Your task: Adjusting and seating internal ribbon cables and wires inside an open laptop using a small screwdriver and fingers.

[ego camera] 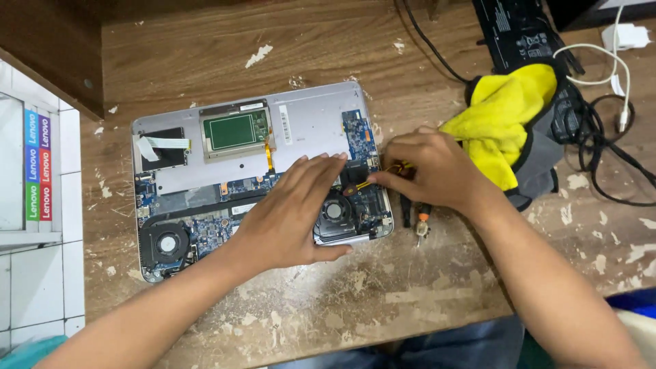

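Observation:
An opened silver laptop base (307,119) lies on the worn wooden table, its blue circuit boards and two black fans exposed. My left hand (290,215) rests flat on the laptop's right half, fingers spread over the board beside the right fan (335,210). At the laptop's right edge my right hand (430,167) pinches a thin yellow-and-orange tool or wire (369,180); its tip touches the board. What the item is cannot be made out.
A yellow cloth (502,113) lies on a grey-black bag right of the laptop. Small black-and-orange pliers (422,222) sit under my right wrist. Black cables, a white charger (629,35) and a flat black battery (512,31) crowd the far right corner. A white panel stands left.

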